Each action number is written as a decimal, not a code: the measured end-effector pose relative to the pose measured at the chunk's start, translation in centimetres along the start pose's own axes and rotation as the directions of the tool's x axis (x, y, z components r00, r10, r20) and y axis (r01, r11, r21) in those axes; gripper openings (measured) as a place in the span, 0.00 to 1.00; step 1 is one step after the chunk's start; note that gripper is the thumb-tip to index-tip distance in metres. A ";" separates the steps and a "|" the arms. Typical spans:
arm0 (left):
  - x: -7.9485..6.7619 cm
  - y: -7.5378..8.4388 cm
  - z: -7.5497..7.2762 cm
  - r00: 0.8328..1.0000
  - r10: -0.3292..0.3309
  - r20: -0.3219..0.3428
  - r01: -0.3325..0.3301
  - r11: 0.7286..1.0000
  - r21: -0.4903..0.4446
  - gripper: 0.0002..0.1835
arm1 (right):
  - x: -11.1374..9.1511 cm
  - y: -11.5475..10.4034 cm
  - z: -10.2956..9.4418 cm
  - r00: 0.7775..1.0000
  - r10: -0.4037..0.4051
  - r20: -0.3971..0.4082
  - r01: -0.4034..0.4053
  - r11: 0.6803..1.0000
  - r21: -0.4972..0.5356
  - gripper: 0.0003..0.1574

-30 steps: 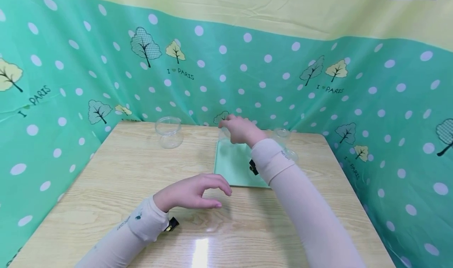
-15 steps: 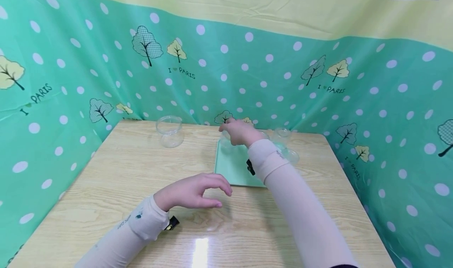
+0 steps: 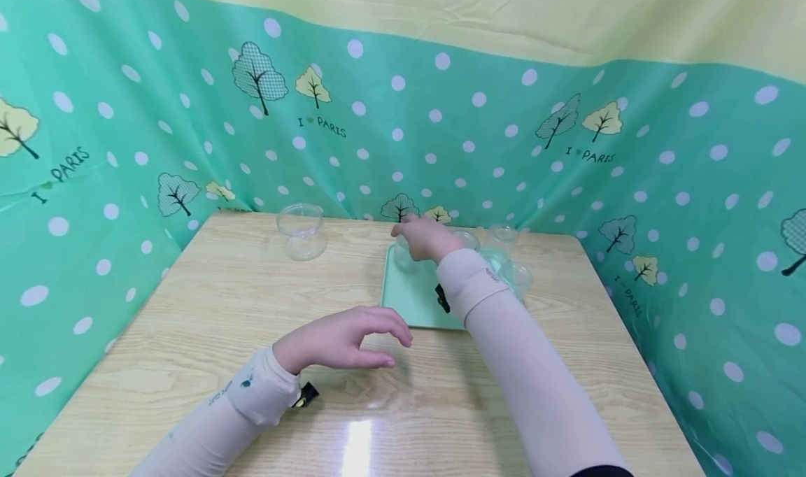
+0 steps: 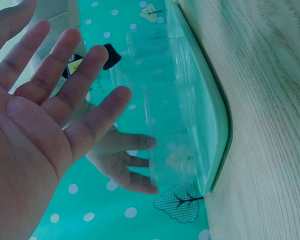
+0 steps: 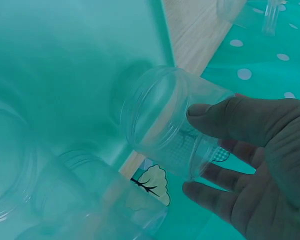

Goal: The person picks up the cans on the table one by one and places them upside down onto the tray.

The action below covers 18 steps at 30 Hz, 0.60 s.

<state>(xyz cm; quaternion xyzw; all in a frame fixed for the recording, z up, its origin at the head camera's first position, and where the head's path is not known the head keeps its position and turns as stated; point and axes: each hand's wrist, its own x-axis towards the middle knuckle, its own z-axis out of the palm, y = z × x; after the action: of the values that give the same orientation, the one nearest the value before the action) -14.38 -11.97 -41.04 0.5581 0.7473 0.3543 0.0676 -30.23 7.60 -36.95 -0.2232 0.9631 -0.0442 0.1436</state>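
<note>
My right hand (image 3: 425, 238) holds a clear plastic jar (image 5: 160, 115) at the far left corner of a pale green tray (image 3: 415, 302). In the right wrist view the thumb lies on the near side of the jar and the fingers are round its other side. Its ridged end faces the tray. Several more clear jars (image 4: 170, 110) stand on the tray, partly hidden by the right arm in the head view. My left hand (image 3: 343, 338) is in front of the tray's left part, fingers relaxed and apart, holding nothing. Its palm (image 4: 25, 125) shows in the left wrist view.
Away from the tray, one clear container (image 3: 302, 232) sits at the back left of the wooden table (image 3: 252, 302). A green dotted cloth (image 3: 352, 134) hangs behind the table and along both sides. Black clips or devices (image 3: 306, 396) sit at the wrists.
The right hand has shifted slightly down toward the tray with the jar, and its forearm has moved a little left. The left hand stays where it was.
</note>
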 end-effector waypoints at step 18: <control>-0.1 -0.3 0.1 1.000 -0.023 0.003 0.023 1.000 0.014 0.14 | 0.1 0.6 1.2 0.999 0.023 0.032 -0.023 1.000 -0.015 0.45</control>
<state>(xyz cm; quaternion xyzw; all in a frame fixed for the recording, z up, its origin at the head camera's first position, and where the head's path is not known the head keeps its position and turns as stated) -14.51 -12.02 -41.33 0.5505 0.7560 0.3472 0.0691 -30.25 8.05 -38.18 -0.2138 0.9635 -0.0317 0.1578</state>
